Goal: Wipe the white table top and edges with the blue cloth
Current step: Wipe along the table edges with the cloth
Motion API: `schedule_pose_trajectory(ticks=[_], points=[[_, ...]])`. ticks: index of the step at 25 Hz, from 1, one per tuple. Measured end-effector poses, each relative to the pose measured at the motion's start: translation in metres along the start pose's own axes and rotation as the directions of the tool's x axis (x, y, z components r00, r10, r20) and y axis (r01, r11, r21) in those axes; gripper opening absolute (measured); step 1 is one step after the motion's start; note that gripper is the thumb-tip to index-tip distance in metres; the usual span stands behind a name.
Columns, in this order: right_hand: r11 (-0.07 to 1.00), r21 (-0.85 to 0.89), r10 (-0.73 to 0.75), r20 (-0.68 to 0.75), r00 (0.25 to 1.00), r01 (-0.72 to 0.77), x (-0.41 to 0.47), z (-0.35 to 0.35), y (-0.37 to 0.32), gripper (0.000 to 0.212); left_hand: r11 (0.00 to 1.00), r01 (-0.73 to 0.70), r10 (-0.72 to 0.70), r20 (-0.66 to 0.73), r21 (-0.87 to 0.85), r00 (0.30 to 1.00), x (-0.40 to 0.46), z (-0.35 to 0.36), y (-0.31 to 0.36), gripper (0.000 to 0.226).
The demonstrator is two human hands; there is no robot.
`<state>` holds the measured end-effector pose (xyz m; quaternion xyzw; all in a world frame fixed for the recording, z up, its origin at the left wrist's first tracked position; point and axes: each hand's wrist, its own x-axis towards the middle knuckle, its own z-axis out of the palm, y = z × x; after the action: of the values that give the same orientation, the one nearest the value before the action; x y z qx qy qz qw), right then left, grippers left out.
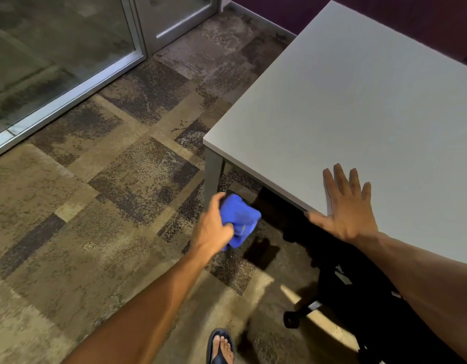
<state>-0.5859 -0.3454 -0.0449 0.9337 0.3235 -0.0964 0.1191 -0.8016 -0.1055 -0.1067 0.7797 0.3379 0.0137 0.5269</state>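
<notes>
The white table [345,106] fills the right half of the head view, its near corner pointing left. My left hand [214,227] grips a bunched blue cloth [240,219] in the air, below and just left of the table's front edge, beside the grey table leg [212,172]. The cloth is off the table surface. My right hand [348,206] lies flat and palm down on the table top at its front edge, fingers spread, thumb over the edge.
A black office chair [345,298] with a castor base stands under the table's front edge. Patterned carpet [109,193] covers the floor to the left. A glass wall with metal frame [69,93] runs along the upper left. My sandalled foot [222,348] shows at the bottom.
</notes>
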Motion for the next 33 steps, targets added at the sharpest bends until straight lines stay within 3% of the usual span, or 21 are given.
schedule_pose_trajectory(ticks=[2,4,6,7,9,11,14,17,21,23,26,31,33], points=[[1.0,-0.001,0.007,0.001,1.0,-0.007,-0.001,-0.001,-0.001,0.114,0.955,0.147,-0.165,-0.049,-0.257,0.985,0.011,-0.016,-0.002,0.069],[1.0,0.001,0.008,0.001,1.0,-0.008,-0.002,-0.002,-0.002,0.114,0.803,0.206,-0.265,-0.025,-0.56,0.964,0.02,-0.028,0.001,0.06],[1.0,-0.006,0.003,0.001,1.0,-0.003,-0.001,-0.003,-0.003,0.113,0.63,0.204,-0.282,0.024,-0.749,0.959,0.026,-0.037,0.004,0.055],[1.0,-0.011,0.003,-0.001,1.0,-0.003,-0.002,-0.003,-0.002,0.113,0.602,0.182,-0.258,0.026,-0.777,0.966,0.027,-0.04,0.005,0.055],[1.0,-0.022,0.001,-0.009,1.0,-0.002,-0.002,-0.001,0.0,0.113,0.589,0.174,-0.225,0.047,-0.789,0.973,0.03,-0.045,0.006,0.058],[1.0,-0.029,-0.001,-0.017,1.0,0.0,-0.001,0.002,0.0,0.114,0.67,0.203,-0.257,0.034,-0.714,0.966,0.029,-0.05,0.004,0.053],[1.0,-0.03,0.007,-0.026,1.0,-0.008,0.0,0.004,0.002,0.114,0.813,0.201,-0.323,-0.135,-0.547,0.937,0.029,-0.057,-0.004,0.028],[0.999,-0.04,0.013,-0.034,0.999,-0.014,0.002,0.008,0.003,0.115,0.839,0.2,-0.361,-0.242,-0.507,0.901,0.033,-0.062,-0.003,0.035],[0.999,-0.03,0.015,-0.033,0.999,-0.016,0.002,0.009,0.003,0.116,0.982,0.177,-0.189,-0.459,-0.069,0.868,0.044,-0.065,0.024,0.039],[1.0,-0.02,0.011,-0.015,1.0,-0.011,0.001,0.006,0.002,0.116,0.994,0.109,-0.096,-0.55,-0.009,0.83,0.048,-0.065,0.043,0.042],[1.0,-0.011,0.011,0.006,1.0,-0.011,-0.002,0.002,0.0,0.114,0.995,0.075,-0.099,-0.558,-0.066,0.824,0.057,-0.057,0.069,0.05],[1.0,0.005,0.003,0.027,1.0,-0.003,-0.004,-0.004,-0.002,0.115,0.931,0.002,-0.203,-0.512,-0.365,0.835,0.056,-0.018,0.091,0.093],[1.0,0.023,-0.001,0.011,1.0,0.001,-0.004,-0.003,-0.002,0.115,0.875,-0.038,-0.26,-0.537,-0.482,0.803,0.054,-0.009,0.086,0.092]])
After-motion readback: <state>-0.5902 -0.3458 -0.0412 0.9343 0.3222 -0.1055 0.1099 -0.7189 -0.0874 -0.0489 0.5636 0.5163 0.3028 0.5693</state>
